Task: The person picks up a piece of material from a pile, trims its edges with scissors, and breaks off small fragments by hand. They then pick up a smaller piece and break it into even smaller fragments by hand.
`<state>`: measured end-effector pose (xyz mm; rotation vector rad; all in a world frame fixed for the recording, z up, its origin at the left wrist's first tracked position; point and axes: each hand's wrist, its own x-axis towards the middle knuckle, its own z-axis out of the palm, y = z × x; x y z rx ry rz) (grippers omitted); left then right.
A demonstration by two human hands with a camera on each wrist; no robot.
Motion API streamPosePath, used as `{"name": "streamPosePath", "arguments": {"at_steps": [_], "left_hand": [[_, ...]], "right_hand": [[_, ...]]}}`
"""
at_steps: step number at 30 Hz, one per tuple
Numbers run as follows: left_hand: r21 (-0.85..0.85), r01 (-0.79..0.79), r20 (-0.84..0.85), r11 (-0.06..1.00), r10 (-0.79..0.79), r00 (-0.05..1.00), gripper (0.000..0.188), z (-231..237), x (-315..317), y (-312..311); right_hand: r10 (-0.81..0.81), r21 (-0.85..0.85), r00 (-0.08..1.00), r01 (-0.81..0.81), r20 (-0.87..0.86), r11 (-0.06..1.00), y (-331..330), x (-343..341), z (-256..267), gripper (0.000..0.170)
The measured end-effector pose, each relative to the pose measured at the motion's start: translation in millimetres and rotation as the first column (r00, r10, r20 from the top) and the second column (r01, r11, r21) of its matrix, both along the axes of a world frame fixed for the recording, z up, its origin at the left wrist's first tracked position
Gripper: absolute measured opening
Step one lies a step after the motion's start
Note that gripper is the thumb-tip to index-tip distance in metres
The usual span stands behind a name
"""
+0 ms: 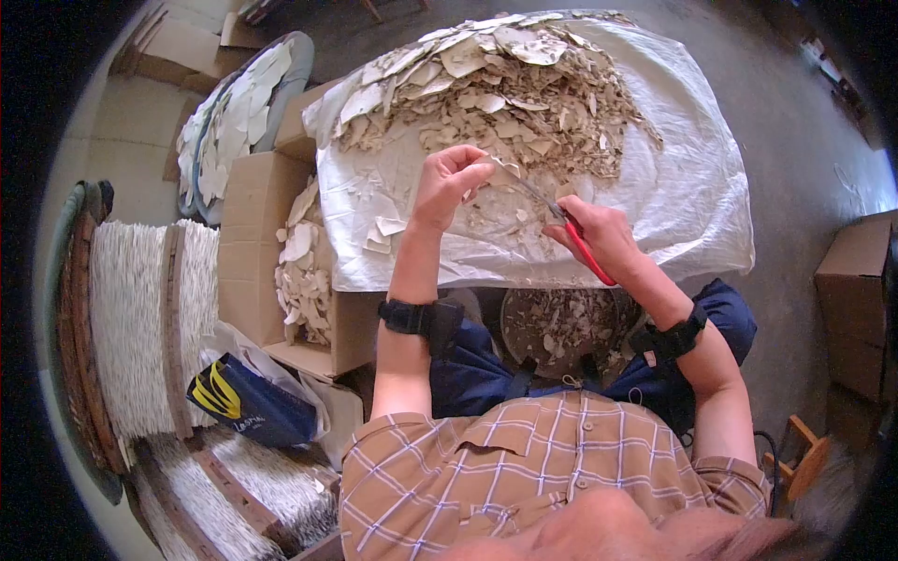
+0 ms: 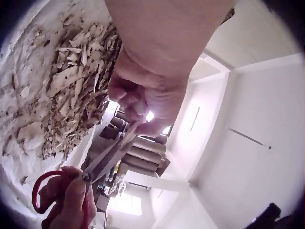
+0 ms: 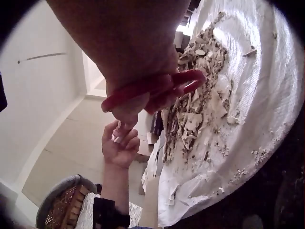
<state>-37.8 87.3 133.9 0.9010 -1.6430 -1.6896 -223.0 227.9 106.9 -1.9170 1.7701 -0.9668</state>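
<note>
Curling round red-handled scissors (image 1: 586,251), the right grip (image 1: 603,237) points their blades (image 1: 536,191) toward the left grip (image 1: 449,189), which pinches a pale flake (image 2: 128,135) at the blade tips. Beyond both, a heap of flakes (image 1: 528,103) lies on a white sheet (image 1: 687,187).

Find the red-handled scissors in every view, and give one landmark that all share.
Head: scissors above and right of centre.
Left wrist: scissors at lower left.
Right wrist: red handles just above centre.
Shared landmark: the heap of pale flakes.
</note>
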Motion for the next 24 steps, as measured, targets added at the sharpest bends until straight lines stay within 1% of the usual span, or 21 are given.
{"name": "streamPosePath", "arguments": {"at_steps": [3, 5, 6, 8, 9, 11, 12, 14, 15, 17, 18, 19, 20, 21, 23, 24], "left_hand": [[0.012, -0.004, -0.017, 1.0, 0.004, 1.0, 0.014, 0, -3, 2], [-0.023, -0.118, -0.014, 0.993, 0.117, 0.993, 0.017, 2, -9, 7], [-0.021, -0.115, -0.013, 0.993, 0.115, 0.993, 0.017, 3, -10, 8], [-0.167, -0.124, -0.013, 0.978, 0.124, 0.992, 0.019, 5, -9, 9], [-0.166, -0.121, -0.01, 0.979, 0.121, 0.993, 0.019, 4, -8, 7], [-0.016, -0.128, -0.125, 0.992, 0.125, 0.984, 0.012, 1, -3, 2], [-0.016, -0.127, -0.123, 0.992, 0.124, 0.985, 0.012, 2, -2, 2], [0.033, -0.132, -0.194, 0.991, 0.136, 0.972, 0.011, 5, 1, 1], [0.034, -0.133, -0.193, 0.991, 0.137, 0.972, 0.011, 5, 4, -1], [-0.158, -0.046, -0.336, 0.986, -0.01, 0.942, 0.014, 2, 7, -5], [-0.156, -0.041, -0.339, 0.987, -0.015, 0.941, 0.014, 1, 6, -5], [-0.248, 0.053, -0.274, 0.967, -0.122, 0.954, 0.015, 0, 3, -3], [-0.33, 0.15, -0.201, 0.932, -0.224, 0.954, 0.015, -3, 0, -1], [-0.323, 0.157, -0.207, 0.933, -0.231, 0.951, 0.015, -1, -6, 6], [-0.243, 0.317, -0.14, 0.917, -0.356, 0.924, 0.013, 3, -18, 21], [-0.307, 0.342, -0.139, 0.888, -0.397, 0.907, 0.012, 1, -19, 21]], "right_hand": [[-0.024, 0.009, 1.0, 0.024, -0.019, 1.0, 0, 1, -2, 0.029], [-0.068, 0.027, 0.998, 0.069, -0.016, 0.997, -1, 2, 0, 0.028], [-0.071, 0.028, 0.997, 0.072, -0.016, 0.997, -2, 1, 0, 0.028], [-0.063, 0.069, 0.997, 0.066, -0.045, 0.995, -2, -1, 3, 0.028], [-0.065, 0.07, 0.997, 0.068, -0.043, 0.995, -2, -2, 5, 0.028], [-0.014, -0.098, 1.0, 0.012, -0.018, 0.995, -2, -4, 8, 0.03], [-0.015, -0.098, 1.0, 0.013, -0.016, 0.995, -4, -5, 7, 0.03], [-0.023, -0.244, 0.998, 0.008, -0.057, 0.97, -8, -10, 4, 0.037], [-0.022, -0.244, 0.998, 0.007, -0.056, 0.97, -9, -10, 0, 0.037], [-0.049, -0.091, 0.977, 0.069, 0.206, 0.993, -9, -9, -7, 0.032], [-0.054, -0.09, 0.978, 0.074, 0.203, 0.993, -9, -9, -1, 0.032], [-0.093, 0.126, 0.842, 0.03, 0.531, 0.992, -10, -6, 10, 0.029], [-0.197, 0.307, 0.6, -0.085, 0.776, 0.948, -10, -4, 18, 0.027], [-0.209, 0.315, 0.601, -0.075, 0.771, 0.946, -11, -3, 19, 0.027], [-0.084, 0.142, 0.33, -0.155, 0.94, 0.978, -16, -6, 20, 0.026], [-0.065, 0.108, 0.32, -0.118, 0.945, 0.987, -19, -7, 18, 0.028]]}}
